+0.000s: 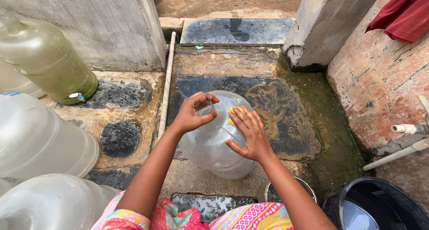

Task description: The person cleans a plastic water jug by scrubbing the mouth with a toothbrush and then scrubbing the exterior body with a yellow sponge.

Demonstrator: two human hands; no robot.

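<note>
jug: large clear plastic water jug, round-bodied, stands upright at centre frame on the wet stone floor, neck toward the top of frame.
left hand: left hand curled round the jug's neck/mouth, thumb + fingers closed on the rim, steadying it.
right hand: right hand spread nearly flat on the jug's shoulder, fingers extended, pressing a small yellow scrub sponge under the fingertips; sponge mostly hidden by the fingers.
risk 1: jug looks wet and smooth; likely to turn or skid under the sideways push of the sponge if the neck grip loosens.
risk 2: floor right of centre has green slime w/ standing water; I judge a tipped jug could roll into it and get dirty again.
risk 3: sponge held by pressure only, not pinched; could slide off the curved wall.
left side: more big clear plastic jugs lie at left edge and lower left; a greenish-tinted jug with a small white tap leans at upper left. Near, not touching the worked jug.
pipe: thin white pipe runs top-to-bottom just left of the jug, limits room that way.
lower right: black plastic bucket w/ water; round steel vessel partly hidden behind right forearm, close to the jug base.
right edge: white pipe stubs jut from a red-plastered wall; red cloth hangs upper right.
</note>
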